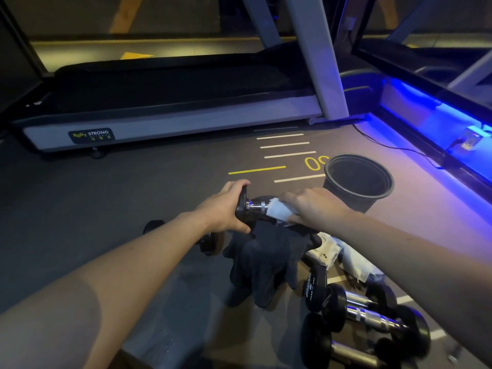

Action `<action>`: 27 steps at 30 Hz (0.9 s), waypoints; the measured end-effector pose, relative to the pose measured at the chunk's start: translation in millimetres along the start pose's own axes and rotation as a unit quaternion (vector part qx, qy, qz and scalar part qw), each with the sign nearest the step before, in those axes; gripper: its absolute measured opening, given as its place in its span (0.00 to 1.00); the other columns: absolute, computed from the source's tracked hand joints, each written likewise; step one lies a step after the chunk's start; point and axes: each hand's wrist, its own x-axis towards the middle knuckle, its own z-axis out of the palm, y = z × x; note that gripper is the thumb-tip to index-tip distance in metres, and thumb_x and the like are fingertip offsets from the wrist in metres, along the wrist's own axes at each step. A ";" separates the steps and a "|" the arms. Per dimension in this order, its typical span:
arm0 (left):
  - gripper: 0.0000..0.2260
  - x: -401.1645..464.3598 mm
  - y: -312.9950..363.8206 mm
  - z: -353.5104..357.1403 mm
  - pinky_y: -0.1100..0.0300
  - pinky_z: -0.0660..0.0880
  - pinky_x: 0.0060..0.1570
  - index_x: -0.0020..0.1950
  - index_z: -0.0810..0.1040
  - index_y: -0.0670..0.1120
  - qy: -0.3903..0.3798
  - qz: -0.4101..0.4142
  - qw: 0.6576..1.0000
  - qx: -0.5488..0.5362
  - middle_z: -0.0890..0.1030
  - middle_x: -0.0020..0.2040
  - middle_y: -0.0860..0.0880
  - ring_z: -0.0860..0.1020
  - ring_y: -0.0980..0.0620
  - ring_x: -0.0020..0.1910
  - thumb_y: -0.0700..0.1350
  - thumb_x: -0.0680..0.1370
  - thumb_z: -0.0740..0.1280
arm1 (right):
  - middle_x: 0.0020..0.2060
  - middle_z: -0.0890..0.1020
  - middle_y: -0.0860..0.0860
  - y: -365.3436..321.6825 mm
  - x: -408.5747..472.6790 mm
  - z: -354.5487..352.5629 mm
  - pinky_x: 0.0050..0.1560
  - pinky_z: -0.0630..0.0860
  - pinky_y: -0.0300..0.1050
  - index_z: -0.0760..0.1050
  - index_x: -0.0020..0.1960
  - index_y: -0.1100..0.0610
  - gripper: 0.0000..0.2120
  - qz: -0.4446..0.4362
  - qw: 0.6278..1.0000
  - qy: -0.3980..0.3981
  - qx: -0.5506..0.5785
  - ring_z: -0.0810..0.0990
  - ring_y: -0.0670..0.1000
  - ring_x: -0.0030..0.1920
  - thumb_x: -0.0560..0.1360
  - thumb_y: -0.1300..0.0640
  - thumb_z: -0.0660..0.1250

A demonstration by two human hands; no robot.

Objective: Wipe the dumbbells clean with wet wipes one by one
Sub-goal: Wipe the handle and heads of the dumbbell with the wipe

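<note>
My left hand [226, 206] is curled round the near black end of the dumbbell [254, 206] at mid-frame, holding it off the floor, while my right hand [316, 206] pinches a wet wipe [278, 210] wrapped round its chrome handle. So I judge one dumbbell is mid-wipe. Several more dumbbells [364, 315] lie at lower right, and one [210, 242] sits below my left wrist; which are already clean I cannot tell. Crumpled wipes [354, 262] by my right forearm suggest some work done. A black cloth [266, 259] hides the floor beneath; the dumbbell's far end is covered by my right hand. A black bin [383, 193] stands just beyond.
</note>
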 end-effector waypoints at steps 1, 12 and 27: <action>0.50 -0.4 -0.2 0.3 0.51 0.72 0.63 0.77 0.53 0.59 0.000 0.000 1.000 -0.001 0.59 0.77 0.56 0.73 0.45 0.68 0.54 0.64 0.82 | 0.57 0.80 0.51 0.1 1.3 0.4 0.48 0.75 0.51 0.68 0.68 0.52 0.22 -0.004 1.000 0.004 -0.009 0.80 0.59 0.56 0.78 0.44 0.65; 0.50 5.4 1.5 -2.6 0.54 0.70 0.60 0.78 0.53 0.56 -0.003 0.015 1.000 0.006 0.61 0.76 0.52 0.72 0.45 0.68 0.54 0.65 0.81 | 0.56 0.82 0.46 26.5 8.1 -5.6 0.60 0.69 0.47 0.72 0.67 0.44 0.21 -0.033 0.998 -0.025 -0.044 0.77 0.55 0.57 0.74 0.45 0.68; 0.50 1.9 -1.8 -1.4 0.48 0.73 0.64 0.78 0.53 0.57 -0.002 0.005 1.000 -0.001 0.61 0.76 0.53 0.73 0.44 0.68 0.54 0.64 0.81 | 0.33 0.76 0.50 6.1 25.4 -6.9 0.33 0.66 0.47 0.71 0.37 0.53 0.13 0.021 0.995 -0.056 0.076 0.76 0.57 0.41 0.69 0.46 0.72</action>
